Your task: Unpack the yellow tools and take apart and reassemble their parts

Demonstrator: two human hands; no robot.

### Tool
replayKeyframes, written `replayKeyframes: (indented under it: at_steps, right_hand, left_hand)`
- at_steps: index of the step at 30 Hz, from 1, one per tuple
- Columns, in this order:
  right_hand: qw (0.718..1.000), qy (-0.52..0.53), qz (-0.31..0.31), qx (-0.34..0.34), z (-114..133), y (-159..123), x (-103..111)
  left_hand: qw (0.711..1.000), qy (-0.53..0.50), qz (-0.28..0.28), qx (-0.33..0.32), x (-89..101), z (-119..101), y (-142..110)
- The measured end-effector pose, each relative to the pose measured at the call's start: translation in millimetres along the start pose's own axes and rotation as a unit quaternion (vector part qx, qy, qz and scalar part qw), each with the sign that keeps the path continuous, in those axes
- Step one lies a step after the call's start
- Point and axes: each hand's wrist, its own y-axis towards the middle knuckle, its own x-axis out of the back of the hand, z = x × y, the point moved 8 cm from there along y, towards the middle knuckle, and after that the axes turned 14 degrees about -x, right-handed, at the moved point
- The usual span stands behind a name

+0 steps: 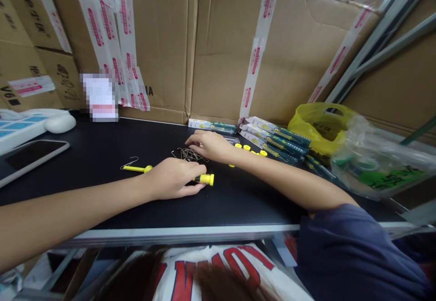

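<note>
My left hand [174,178] lies on the black table [102,187], fingers closed round a small tool whose yellow cap [206,179] sticks out to the right. My right hand [208,145] reaches in from the right, its fingertips pinched together on a heap of thin wire hooks [189,154]. A finished yellow piece with a wire hook [136,167] lies just left of my left hand. Several small yellow caps [250,150] sit behind my right wrist.
Packaged tools in blister cards [272,139] are stacked at the back right beside a yellow bag [318,126] and a clear plastic bag [378,160]. A phone [32,155] and a white device [27,123] lie at the left. Cardboard boxes [211,42] wall the back.
</note>
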Motion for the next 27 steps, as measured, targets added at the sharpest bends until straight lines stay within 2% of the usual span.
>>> replayKeyframes:
  at_steps: [3, 6, 9, 18, 23, 27]
  right_hand:
    - [0.999, 0.004, 0.034, 0.042, 6.7, -19.4, 3.0]
    - [0.996, -0.049, 0.062, 0.036, 12.0, -26.8, -5.5]
    - [0.994, -0.087, 0.063, 0.017, 15.0, -20.2, -14.8]
    - [0.994, -0.087, 0.047, 0.04, 32.4, 13.0, -28.5]
    - [0.998, 0.004, 0.035, 0.046, 26.8, 21.5, -19.5]
    - [0.99, 0.136, 0.022, 0.041, 14.1, -2.4, 5.6]
  left_hand:
    - [1.0, -0.004, 0.01, 0.002, -1.5, 0.0, 0.5]
    - [1.0, -0.009, 0.01, -0.002, -0.7, -1.2, 1.3]
    - [1.0, -0.004, 0.007, -0.001, 0.5, -1.4, 1.5]
    - [1.0, 0.009, -0.001, -0.012, 1.1, -1.9, 2.0]
    - [1.0, -0.007, 0.001, -0.007, 0.6, -0.3, 1.6]
    - [1.0, -0.023, 0.002, 0.004, -0.6, 2.6, 1.0]
